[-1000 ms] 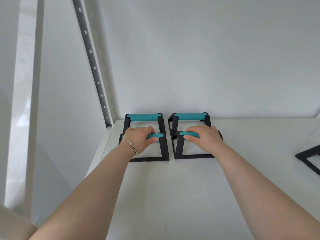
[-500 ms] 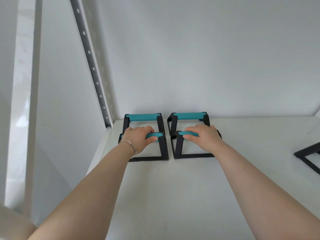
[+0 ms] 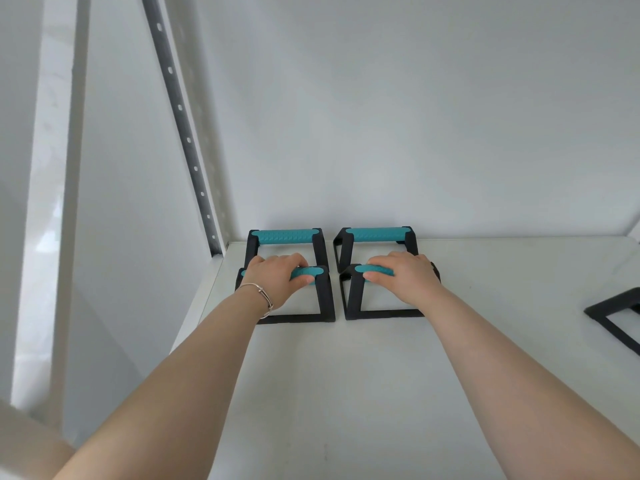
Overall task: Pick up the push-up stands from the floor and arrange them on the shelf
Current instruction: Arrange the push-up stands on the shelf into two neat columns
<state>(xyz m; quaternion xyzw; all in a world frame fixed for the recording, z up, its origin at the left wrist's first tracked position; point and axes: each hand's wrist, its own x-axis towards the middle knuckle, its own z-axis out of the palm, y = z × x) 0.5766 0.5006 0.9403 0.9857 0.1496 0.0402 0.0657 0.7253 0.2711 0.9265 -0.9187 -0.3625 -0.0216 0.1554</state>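
Several black push-up stands with teal grips stand in a two-by-two block on the white shelf (image 3: 346, 393), at its back left corner. My left hand (image 3: 277, 277) is wrapped around the teal grip of the front left stand (image 3: 327, 299). My right hand (image 3: 403, 277) is wrapped around the grip of the front right stand (image 3: 353, 299). Both of these stands rest flat on the shelf. Behind them, against the wall, stand the back left stand (image 3: 285, 236) and the back right stand (image 3: 375, 234), untouched.
Part of another black stand frame (image 3: 613, 315) shows at the right edge of the shelf. A grey perforated shelf upright (image 3: 187, 133) rises at the back left corner. The white wall (image 3: 415, 116) closes the back, and the shelf's left edge drops off.
Both hands stay closed on the front stands' grips. The stands have hardly shifted; only the view has drifted slightly.
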